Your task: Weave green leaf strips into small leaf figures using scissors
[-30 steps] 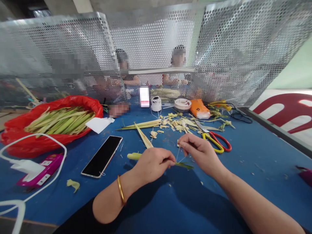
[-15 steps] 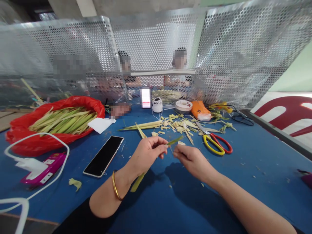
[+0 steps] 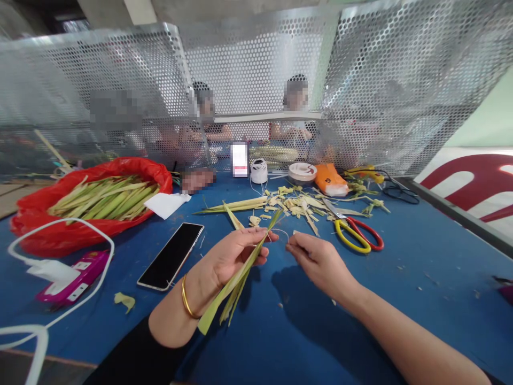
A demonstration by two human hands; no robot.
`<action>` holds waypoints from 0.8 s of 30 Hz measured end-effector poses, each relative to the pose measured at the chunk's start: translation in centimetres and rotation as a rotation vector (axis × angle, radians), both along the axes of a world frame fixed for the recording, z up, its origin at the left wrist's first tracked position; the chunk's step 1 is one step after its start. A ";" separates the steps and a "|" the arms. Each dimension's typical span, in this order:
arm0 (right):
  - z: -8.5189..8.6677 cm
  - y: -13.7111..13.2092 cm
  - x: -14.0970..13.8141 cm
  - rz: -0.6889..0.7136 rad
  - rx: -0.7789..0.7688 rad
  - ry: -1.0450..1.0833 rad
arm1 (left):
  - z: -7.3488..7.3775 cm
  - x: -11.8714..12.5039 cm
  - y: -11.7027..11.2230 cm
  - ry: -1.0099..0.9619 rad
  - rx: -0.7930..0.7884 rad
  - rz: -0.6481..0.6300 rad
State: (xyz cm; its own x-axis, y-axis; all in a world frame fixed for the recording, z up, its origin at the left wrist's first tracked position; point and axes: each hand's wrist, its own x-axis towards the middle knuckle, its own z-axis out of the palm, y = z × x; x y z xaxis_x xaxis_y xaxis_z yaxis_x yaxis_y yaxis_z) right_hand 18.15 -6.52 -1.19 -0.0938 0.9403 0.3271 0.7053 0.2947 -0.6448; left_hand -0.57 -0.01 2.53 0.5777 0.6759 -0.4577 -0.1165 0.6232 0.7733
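Note:
My left hand point(image 3: 240, 251), with a gold bangle on its wrist, holds a thin bundle of green-yellow leaf strips point(image 3: 236, 289). The strips hang down past the palm, and their narrow tips stick up above the fingers. A thin white thread point(image 3: 284, 232) runs from the bundle to my right hand point(image 3: 316, 259), which pinches its other end. Beyond the hands lie a heap of pale cut leaf scraps point(image 3: 296, 206) and longer leaf strips point(image 3: 236, 206). Scissors point(image 3: 355, 233) with one yellow and one red handle rest to the right.
At left is a red plastic bag point(image 3: 36, 224) full of leaf strips. Near it are a dark-screened phone point(image 3: 172, 256), a purple power strip point(image 3: 72, 278) and a white cable. A thread spool point(image 3: 258, 172), tape roll point(image 3: 302, 172) and orange packet point(image 3: 331, 181) stand before a perforated screen point(image 3: 256, 64); people sit behind it.
My left hand has turned, swinging the leaf bundle so its long ends now show in front of the palm. The thread between the hands now curves slackly. My right hand has hardly moved.

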 end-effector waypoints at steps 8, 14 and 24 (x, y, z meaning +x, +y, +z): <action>0.1 -0.2 0.0 0.069 0.013 -0.209 | -0.2 0.5 -0.3 0.046 0.209 0.094; 0.5 -0.9 -0.3 0.213 0.239 -0.207 | -0.3 0.8 -0.8 0.225 0.542 0.147; 1.0 -1.0 -0.9 0.430 0.289 0.168 | -1.1 1.5 -1.6 0.417 0.800 0.113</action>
State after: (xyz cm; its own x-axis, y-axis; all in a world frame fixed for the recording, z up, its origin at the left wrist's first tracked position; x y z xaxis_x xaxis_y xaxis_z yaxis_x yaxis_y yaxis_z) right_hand 17.27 -7.54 -0.20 -0.3742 0.6981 0.6104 0.3758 0.7159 -0.5884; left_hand 0.94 -1.64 1.45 0.3816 0.9242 0.0161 0.2415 -0.1165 0.9634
